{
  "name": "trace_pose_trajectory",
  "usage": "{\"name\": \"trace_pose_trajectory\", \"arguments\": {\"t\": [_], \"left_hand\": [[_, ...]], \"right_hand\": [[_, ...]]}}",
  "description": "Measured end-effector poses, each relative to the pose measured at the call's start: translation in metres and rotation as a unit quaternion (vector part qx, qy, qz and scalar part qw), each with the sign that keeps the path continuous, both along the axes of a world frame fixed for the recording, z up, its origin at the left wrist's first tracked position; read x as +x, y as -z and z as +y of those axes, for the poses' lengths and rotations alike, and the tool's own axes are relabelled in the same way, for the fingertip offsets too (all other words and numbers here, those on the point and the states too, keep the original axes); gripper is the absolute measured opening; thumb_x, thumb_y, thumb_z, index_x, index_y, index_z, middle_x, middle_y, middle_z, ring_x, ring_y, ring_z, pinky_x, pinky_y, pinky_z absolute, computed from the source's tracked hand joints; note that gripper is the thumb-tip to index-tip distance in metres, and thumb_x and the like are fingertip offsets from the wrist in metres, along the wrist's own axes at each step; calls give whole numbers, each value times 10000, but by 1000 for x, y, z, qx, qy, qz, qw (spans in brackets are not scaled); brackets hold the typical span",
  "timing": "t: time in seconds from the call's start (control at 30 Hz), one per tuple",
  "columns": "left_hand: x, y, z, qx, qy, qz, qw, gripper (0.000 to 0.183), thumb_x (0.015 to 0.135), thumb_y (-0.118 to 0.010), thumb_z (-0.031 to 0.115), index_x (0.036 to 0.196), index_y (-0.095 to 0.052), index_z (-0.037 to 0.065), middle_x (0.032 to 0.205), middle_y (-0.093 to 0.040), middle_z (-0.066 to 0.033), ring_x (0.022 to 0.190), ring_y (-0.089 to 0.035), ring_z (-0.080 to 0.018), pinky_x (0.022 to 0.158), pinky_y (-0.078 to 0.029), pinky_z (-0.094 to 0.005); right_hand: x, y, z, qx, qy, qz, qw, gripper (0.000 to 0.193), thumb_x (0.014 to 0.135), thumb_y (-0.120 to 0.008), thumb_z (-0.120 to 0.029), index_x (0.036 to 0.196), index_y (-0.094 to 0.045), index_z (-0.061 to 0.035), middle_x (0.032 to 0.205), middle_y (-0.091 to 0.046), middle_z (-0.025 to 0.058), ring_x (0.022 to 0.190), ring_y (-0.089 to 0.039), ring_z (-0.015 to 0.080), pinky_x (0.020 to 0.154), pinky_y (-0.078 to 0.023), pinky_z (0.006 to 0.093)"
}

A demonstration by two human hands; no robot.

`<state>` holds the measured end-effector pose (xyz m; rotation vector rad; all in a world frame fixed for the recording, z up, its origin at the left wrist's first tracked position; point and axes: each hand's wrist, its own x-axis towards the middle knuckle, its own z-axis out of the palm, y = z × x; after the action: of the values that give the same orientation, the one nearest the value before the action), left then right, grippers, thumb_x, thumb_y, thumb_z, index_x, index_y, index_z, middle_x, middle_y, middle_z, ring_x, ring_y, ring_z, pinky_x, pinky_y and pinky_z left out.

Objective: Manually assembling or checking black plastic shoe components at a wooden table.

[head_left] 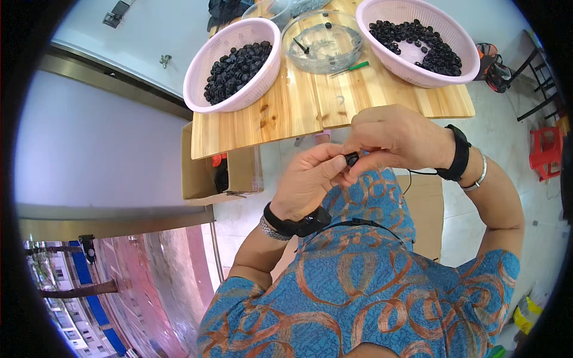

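Over my lap, in front of the table's near edge, my two hands meet around a small black round part point(351, 159). My left hand point(310, 176) pinches it between thumb and fingers. From the right, my right hand point(397, 140) has its fingertips closed at the same part; its curled fingers partly hide the piece. A pink basket point(194, 83) holding a heap of black parts point(237, 71) stands on the table to the left. On the right, a second pink basket point(468, 51) contains black ring-like parts point(439, 58).
Between the baskets on the wooden table point(286, 113) sits a clear round tub point(325, 64) with a few black pieces. A green-handled screwdriver point(356, 67) lies before it. Below left is an open cardboard box point(248, 173). A red stool point(546, 152) stands far right.
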<state>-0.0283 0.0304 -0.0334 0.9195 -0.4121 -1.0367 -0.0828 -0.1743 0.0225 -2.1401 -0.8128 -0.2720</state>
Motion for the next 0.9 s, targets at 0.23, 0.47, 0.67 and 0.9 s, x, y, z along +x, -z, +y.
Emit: {"name": "trace_pose_trajectory", "arguments": {"t": [0.23, 0.47, 0.67, 0.9], "left_hand": [[-8, 13, 1, -1, 24, 101, 995, 281, 900, -488, 91, 1152, -498, -32, 1063, -573, -109, 854, -557, -138, 742, -470, -262], [-16, 13, -2, 26, 18, 71, 997, 243, 908, -500, 141, 1091, -526, -17, 920, -577, -44, 811, -549, -112, 721, -458, -242], [-12, 12, -1, 21, 6, 106, 994, 254, 918, -480, 171, 1087, -525, -13, 933, -582, -50, 822, -561, -121, 747, -478, -258], [-2, 6, -4, -23, -20, 110, 993, 306, 922, -473, 218, 1121, -494, -13, 965, -573, -59, 859, -559, -128, 753, -477, -250]], "right_hand": [[-2, -1, 1, -120, -28, 72, 990, 354, 721, -664, -324, 845, -480, -48, 710, -493, 93, 722, -532, 295, 607, -430, 376], [-5, -1, 6, -156, -28, 89, 983, 287, 745, -651, -238, 853, -466, -47, 795, -524, 118, 781, -537, 311, 673, -443, 391], [0, 6, 8, -137, -17, 9, 990, 265, 737, -652, -227, 827, -474, -52, 793, -529, 110, 778, -537, 304, 670, -444, 385], [11, 15, 7, -102, 65, 56, 991, 266, 720, -664, -271, 778, -490, -78, 688, -505, 70, 687, -535, 266, 583, -429, 359]]}}
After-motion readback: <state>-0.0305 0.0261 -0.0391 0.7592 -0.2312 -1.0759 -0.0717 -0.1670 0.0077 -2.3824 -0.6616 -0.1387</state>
